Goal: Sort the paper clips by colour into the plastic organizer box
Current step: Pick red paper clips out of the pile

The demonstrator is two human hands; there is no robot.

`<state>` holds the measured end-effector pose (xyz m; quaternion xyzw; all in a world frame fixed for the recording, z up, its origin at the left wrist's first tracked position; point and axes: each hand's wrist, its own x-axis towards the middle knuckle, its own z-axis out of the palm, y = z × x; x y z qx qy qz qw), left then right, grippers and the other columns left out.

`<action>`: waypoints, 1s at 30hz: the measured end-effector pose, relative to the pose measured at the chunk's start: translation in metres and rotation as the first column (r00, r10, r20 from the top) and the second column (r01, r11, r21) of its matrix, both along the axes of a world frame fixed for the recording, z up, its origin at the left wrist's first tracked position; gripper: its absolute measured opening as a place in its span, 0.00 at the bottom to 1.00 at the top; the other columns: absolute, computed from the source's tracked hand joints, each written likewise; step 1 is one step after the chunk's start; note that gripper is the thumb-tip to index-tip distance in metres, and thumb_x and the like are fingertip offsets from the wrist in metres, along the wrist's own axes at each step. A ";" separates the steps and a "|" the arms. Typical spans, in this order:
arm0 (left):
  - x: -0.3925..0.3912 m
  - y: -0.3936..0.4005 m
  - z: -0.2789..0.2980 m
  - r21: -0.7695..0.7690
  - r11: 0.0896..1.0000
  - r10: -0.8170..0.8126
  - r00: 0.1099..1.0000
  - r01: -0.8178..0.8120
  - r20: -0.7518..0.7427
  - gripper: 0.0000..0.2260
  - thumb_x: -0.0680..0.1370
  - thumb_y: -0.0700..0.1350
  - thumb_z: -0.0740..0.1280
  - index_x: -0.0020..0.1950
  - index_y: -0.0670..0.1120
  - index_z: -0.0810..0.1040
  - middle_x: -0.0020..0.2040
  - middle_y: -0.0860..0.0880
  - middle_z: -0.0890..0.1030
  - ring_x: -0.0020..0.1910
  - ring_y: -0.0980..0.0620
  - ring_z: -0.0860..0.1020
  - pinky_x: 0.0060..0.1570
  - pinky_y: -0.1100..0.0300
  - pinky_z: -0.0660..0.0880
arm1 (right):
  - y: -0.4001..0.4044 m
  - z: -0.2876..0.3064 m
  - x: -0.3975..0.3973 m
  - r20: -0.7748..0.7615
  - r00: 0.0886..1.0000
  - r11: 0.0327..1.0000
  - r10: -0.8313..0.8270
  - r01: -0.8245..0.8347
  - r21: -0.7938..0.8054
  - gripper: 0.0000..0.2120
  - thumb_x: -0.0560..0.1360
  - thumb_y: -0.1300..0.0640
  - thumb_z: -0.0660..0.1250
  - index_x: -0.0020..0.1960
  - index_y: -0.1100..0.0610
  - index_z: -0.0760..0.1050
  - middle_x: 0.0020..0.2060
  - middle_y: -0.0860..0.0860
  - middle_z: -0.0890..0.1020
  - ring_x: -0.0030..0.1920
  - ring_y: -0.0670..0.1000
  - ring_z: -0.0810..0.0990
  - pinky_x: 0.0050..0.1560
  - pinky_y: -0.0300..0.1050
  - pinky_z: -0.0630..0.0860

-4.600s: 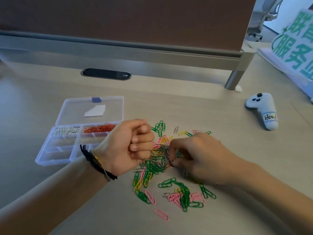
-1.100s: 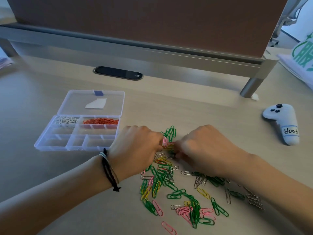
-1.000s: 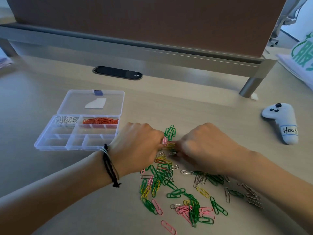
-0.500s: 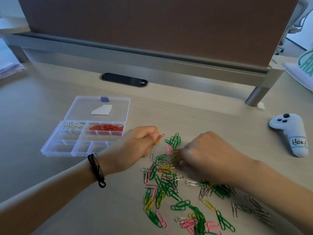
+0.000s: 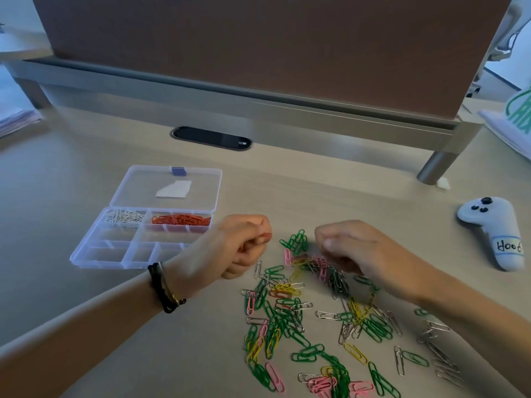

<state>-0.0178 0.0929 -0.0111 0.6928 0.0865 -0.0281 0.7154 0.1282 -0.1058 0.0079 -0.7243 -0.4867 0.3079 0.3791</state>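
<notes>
1. A smooth pale desk (image 5: 344, 191) carried a clear plastic box (image 5: 94, 255), lid open, holding white and red clips.
2. Loose wire clips (image 5: 290, 317) lay beside it.
3. The left hand (image 5: 238, 245) pinched red clips.
4. The right hand (image 5: 353, 248) was curled; its grasp was hidden.

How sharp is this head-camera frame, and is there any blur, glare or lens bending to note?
Head view: the right hand and the clips under it are motion-smeared; the left hand is slightly soft; the organizer box and white controller are crisp. Lighting is soft and even, with faint shadows and no hard glare. Wide-angle bending curves the divider rail toward the edges.
</notes>
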 end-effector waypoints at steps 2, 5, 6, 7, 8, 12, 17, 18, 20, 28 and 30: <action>0.001 0.000 -0.001 -0.265 0.962 -0.060 0.998 0.061 0.011 0.14 0.82 0.48 0.54 0.38 0.47 0.63 0.27 0.49 0.57 0.23 0.55 0.52 0.22 0.63 0.49 | 0.002 -0.005 0.006 -0.310 0.946 0.994 -0.091 0.105 0.027 0.22 0.83 0.47 0.58 0.32 0.52 0.65 0.25 0.47 0.64 0.26 0.49 0.58 0.27 0.41 0.56; 0.004 0.001 -0.006 -0.595 0.801 -0.051 0.998 0.058 0.029 0.14 0.82 0.48 0.55 0.37 0.46 0.66 0.26 0.51 0.59 0.22 0.56 0.54 0.22 0.63 0.51 | 0.007 -0.006 0.013 -0.637 0.762 0.989 -0.118 0.151 -0.003 0.16 0.79 0.51 0.62 0.35 0.56 0.66 0.24 0.50 0.64 0.25 0.49 0.52 0.26 0.43 0.48; 0.006 0.001 -0.007 -0.644 0.764 -0.026 0.999 0.034 0.023 0.14 0.81 0.47 0.56 0.36 0.46 0.67 0.25 0.51 0.60 0.22 0.56 0.55 0.21 0.64 0.52 | 0.010 -0.005 0.015 -0.690 0.715 0.990 -0.113 0.143 -0.014 0.14 0.78 0.54 0.63 0.36 0.57 0.68 0.24 0.51 0.66 0.25 0.48 0.52 0.25 0.43 0.47; 0.008 0.002 -0.008 -0.662 0.750 0.003 1.000 0.002 0.007 0.15 0.81 0.47 0.56 0.35 0.45 0.67 0.25 0.51 0.63 0.23 0.56 0.55 0.21 0.64 0.52 | 0.012 -0.003 0.016 -0.725 0.680 0.991 -0.107 0.132 -0.022 0.12 0.78 0.56 0.63 0.36 0.58 0.70 0.24 0.52 0.68 0.25 0.47 0.51 0.24 0.41 0.47; 0.011 0.004 -0.007 -0.657 0.753 0.029 0.999 -0.037 -0.023 0.16 0.80 0.48 0.56 0.34 0.45 0.67 0.26 0.50 0.65 0.23 0.56 0.55 0.22 0.64 0.52 | 0.015 -0.004 0.017 -0.755 0.647 0.992 -0.105 0.125 -0.030 0.12 0.78 0.57 0.62 0.37 0.58 0.70 0.24 0.53 0.69 0.24 0.47 0.51 0.23 0.40 0.46; 0.018 0.015 0.002 -0.461 0.873 0.117 0.986 -0.161 -0.121 0.18 0.79 0.50 0.61 0.31 0.47 0.64 0.33 0.47 0.72 0.24 0.56 0.61 0.22 0.65 0.51 | 0.026 -0.001 0.020 -0.618 0.771 0.987 -0.155 0.092 -0.133 0.20 0.83 0.54 0.57 0.32 0.54 0.63 0.24 0.50 0.59 0.25 0.49 0.52 0.25 0.42 0.48; 0.017 0.020 0.010 0.334 0.920 0.219 0.976 -0.205 -0.003 0.13 0.79 0.49 0.68 0.38 0.44 0.78 0.24 0.54 0.66 0.22 0.56 0.60 0.23 0.66 0.57 | 0.035 0.003 0.014 0.347 0.937 0.971 0.041 0.046 -0.237 0.22 0.81 0.45 0.64 0.33 0.55 0.74 0.26 0.48 0.77 0.26 0.46 0.71 0.31 0.42 0.66; 0.016 0.023 0.010 0.522 0.830 0.185 0.980 -0.197 0.076 0.09 0.77 0.49 0.71 0.39 0.46 0.81 0.23 0.54 0.65 0.23 0.56 0.61 0.26 0.66 0.59 | 0.035 0.002 0.012 0.452 0.889 0.961 0.072 0.058 -0.269 0.20 0.79 0.43 0.66 0.34 0.54 0.76 0.27 0.48 0.78 0.28 0.45 0.72 0.32 0.44 0.68; 0.013 0.027 0.008 0.784 0.600 0.086 0.987 -0.157 0.132 0.03 0.75 0.51 0.73 0.46 0.53 0.82 0.24 0.55 0.66 0.24 0.56 0.65 0.29 0.67 0.62 | 0.030 0.000 0.004 0.541 0.833 0.937 0.119 0.087 -0.339 0.18 0.74 0.41 0.70 0.35 0.53 0.76 0.29 0.48 0.78 0.32 0.45 0.74 0.34 0.45 0.71; 0.012 0.027 -0.007 0.989 -0.130 -0.201 0.978 -0.076 0.049 0.07 0.81 0.53 0.64 0.53 0.55 0.80 0.41 0.54 0.84 0.38 0.53 0.82 0.35 0.58 0.74 | 0.022 0.010 -0.002 0.593 0.798 0.956 0.105 0.084 -0.281 0.10 0.73 0.42 0.72 0.42 0.48 0.81 0.32 0.43 0.80 0.36 0.43 0.76 0.40 0.48 0.76; 0.015 0.025 -0.005 0.968 -0.230 -0.270 0.962 -0.101 0.037 0.03 0.75 0.47 0.72 0.44 0.51 0.79 0.30 0.53 0.79 0.26 0.52 0.78 0.26 0.60 0.67 | 0.028 0.011 0.000 0.680 0.724 0.967 0.114 0.075 -0.242 0.06 0.75 0.45 0.70 0.46 0.47 0.83 0.34 0.41 0.79 0.38 0.45 0.75 0.41 0.45 0.73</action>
